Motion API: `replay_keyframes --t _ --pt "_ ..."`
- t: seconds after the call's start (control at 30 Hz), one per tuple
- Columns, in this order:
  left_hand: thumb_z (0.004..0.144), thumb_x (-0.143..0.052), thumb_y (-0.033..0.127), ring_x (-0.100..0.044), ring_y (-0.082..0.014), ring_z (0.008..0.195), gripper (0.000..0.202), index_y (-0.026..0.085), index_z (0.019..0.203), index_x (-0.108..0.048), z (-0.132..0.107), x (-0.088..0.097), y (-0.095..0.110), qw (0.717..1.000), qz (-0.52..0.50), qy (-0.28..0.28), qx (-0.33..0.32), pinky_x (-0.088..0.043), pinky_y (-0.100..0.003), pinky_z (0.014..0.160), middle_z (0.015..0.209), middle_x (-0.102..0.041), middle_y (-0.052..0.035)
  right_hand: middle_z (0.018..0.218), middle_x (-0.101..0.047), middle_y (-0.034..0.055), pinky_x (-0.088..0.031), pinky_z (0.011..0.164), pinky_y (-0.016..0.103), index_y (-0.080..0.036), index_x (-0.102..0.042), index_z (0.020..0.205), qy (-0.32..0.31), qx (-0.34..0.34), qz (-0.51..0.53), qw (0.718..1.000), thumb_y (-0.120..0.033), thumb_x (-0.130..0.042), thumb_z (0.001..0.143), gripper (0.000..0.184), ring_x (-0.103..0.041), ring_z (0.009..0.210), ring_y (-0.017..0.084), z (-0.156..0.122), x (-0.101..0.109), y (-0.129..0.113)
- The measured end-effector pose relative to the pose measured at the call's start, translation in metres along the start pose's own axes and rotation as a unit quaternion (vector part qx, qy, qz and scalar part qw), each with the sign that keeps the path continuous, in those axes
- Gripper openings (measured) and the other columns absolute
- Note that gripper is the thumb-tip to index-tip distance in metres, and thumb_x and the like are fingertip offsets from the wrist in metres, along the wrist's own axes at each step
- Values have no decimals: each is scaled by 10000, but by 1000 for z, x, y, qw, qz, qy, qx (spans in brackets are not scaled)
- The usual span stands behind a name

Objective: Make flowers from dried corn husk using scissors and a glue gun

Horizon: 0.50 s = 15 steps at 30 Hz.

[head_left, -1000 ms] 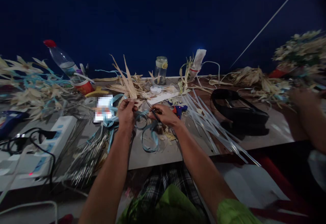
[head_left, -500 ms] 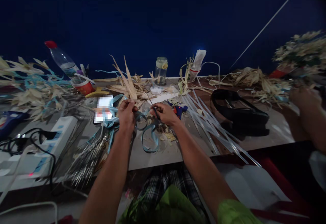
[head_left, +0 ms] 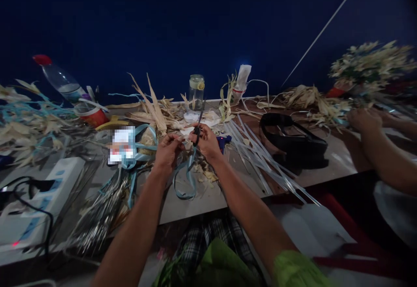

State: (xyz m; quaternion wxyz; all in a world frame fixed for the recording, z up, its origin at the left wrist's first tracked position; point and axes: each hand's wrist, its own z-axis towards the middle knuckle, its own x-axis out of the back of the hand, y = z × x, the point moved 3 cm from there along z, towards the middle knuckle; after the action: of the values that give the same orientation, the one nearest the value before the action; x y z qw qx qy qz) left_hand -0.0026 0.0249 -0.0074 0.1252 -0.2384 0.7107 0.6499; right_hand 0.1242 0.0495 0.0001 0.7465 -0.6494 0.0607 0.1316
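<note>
My left hand point(head_left: 167, 151) is closed in a pinch on a light blue ribbon point(head_left: 185, 181) that loops down onto the table. My right hand point(head_left: 205, 141) grips a pair of scissors point(head_left: 198, 127) whose blades point up and away, close beside the left fingertips. Dried pale husk strips point(head_left: 153, 106) lie just beyond both hands. A blue glue gun point(head_left: 223, 141) pokes out behind my right wrist.
A white power strip point(head_left: 39, 200) with black cables lies at left, near a bundle of thin wires point(head_left: 97, 211). A glass jar point(head_left: 196, 90), a plastic bottle point(head_left: 61, 82), a black strap object point(head_left: 293, 141) and pale flat strips point(head_left: 260, 156) crowd the table. Another person's hand point(head_left: 365, 119) works at right.
The scissors in my right hand have swung from lying low to pointing upward. Both hands have drawn closer together, and the view has shifted slightly to the right.
</note>
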Motion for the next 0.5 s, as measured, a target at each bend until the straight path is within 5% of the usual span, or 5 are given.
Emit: replay_keyframes --t 0.2,0.5 --pt "565 -751 288 -508 -55 488 294 153 713 -535 -7 -4 0 994 90 -64 22 -384 -173 475 627 -582 21 632 -564 -45 -422 580 231 -180 -511 984 25 -3 -59 998 -328 -680 576 466 -531 597 99 5 7 1" --pt "597 -725 345 -489 -78 426 289 141 687 -542 -4 -2 -1 973 216 -81 20 -362 -197 430 525 -563 19 663 -549 -42 -400 549 213 -169 -498 990 18 17 -75 997 -349 -670 591 471 -498 575 84 5 8 -4"
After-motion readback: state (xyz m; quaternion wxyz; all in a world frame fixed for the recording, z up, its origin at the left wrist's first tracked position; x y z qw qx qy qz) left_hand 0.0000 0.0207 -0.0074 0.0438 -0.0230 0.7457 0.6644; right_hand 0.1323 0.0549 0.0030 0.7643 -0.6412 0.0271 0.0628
